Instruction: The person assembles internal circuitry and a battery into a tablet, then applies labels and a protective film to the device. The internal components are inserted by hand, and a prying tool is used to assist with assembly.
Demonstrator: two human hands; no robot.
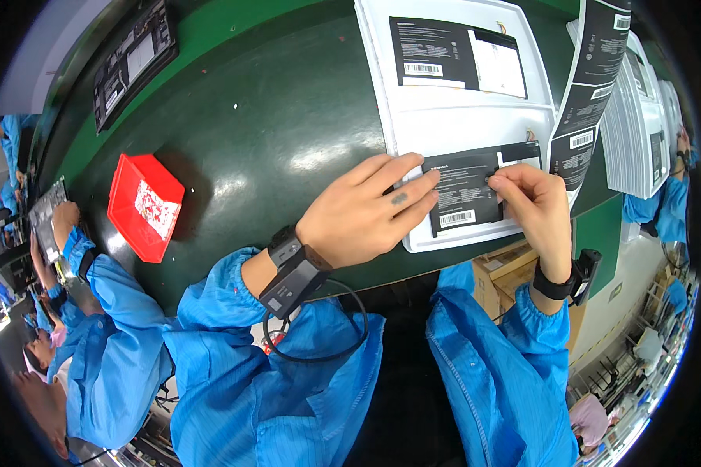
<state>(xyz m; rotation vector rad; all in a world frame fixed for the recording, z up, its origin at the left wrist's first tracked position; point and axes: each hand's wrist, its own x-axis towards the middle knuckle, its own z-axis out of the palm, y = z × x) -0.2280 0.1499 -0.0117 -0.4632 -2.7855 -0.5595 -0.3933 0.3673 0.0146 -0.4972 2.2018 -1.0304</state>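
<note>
Two flat battery packs lie in a white plastic tray (413,117). The far battery pack (491,66) shows a black label with a barcode and a bare white section. On the near battery pack (530,149), a black label (463,194) covers the left part. My left hand (366,210) lies palm down with its fingers stretched, fingertips touching the label's left edge. At the label's right edge, my right hand (536,210) pinches it between thumb and fingers; the exact contact is partly hidden. Each wrist wears a black strapped device.
A curled sheet of black labels (588,101) stands at the tray's right side. Beyond it are stacked white trays (631,140). A red bin (149,208) with small scraps sits left on the green table. Farther left, a co-worker's hand (66,218) touches a dark panel.
</note>
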